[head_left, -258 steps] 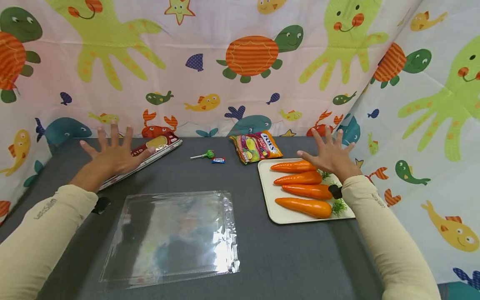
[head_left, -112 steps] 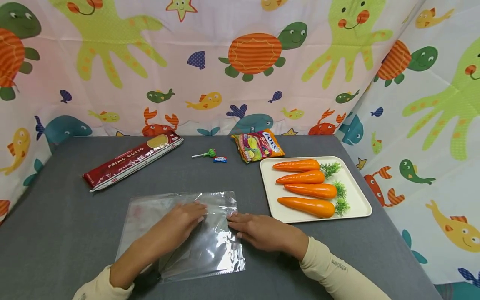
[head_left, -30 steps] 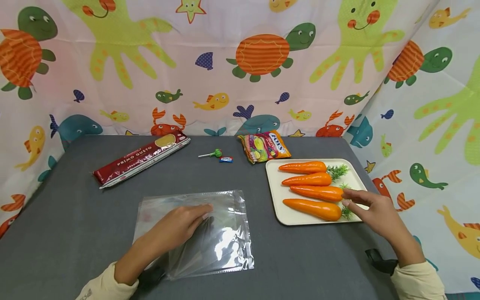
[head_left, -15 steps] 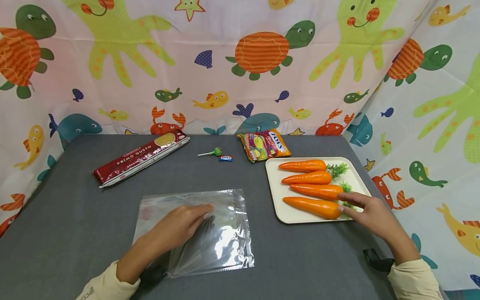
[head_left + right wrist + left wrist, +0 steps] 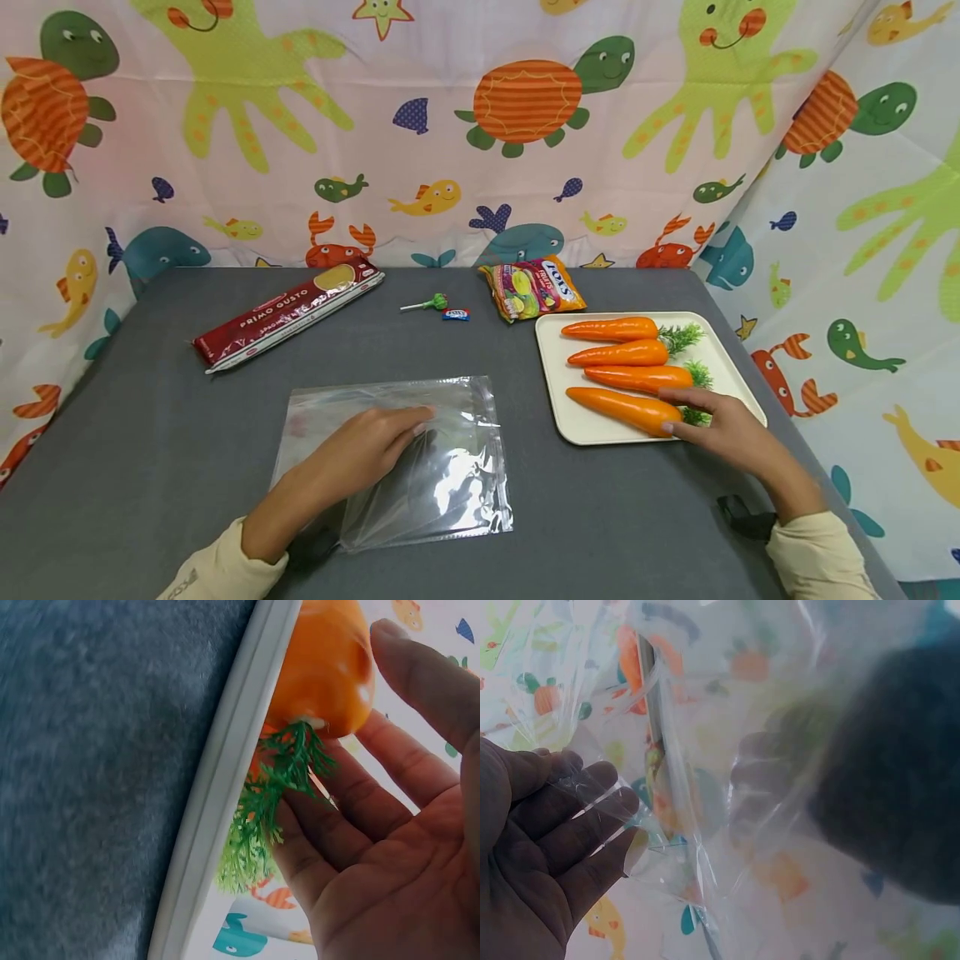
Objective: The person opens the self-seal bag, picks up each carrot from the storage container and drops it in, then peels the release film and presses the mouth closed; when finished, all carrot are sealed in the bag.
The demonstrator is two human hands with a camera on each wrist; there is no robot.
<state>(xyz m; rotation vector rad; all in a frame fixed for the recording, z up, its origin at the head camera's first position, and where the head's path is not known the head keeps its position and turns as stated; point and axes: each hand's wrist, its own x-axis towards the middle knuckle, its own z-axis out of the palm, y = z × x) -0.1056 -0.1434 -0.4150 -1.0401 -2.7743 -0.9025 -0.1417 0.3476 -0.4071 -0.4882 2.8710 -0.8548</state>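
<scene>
Reaching w/ right hand [image 5: 720, 425], fingers half-curled round leafy end of nearest carrot [image 5: 622, 412] on tray [image 5: 731, 367]; grip the body, not the leaves. Left hand [image 5: 360, 450] flat, fingers inside clear bag [image 5: 450, 492], keep mouth open

Head view high over table [image 5: 150, 433]; wrist views close at each hand.

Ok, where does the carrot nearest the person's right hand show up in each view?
Head: nearest carrot, front row of the tray, lower right; right hand at its leafy end.
Left wrist: not in it, only the left hand and clear bag.
Right wrist: carrot top centre, fingers beside it.
Shared landmark: the tray rim.
</scene>
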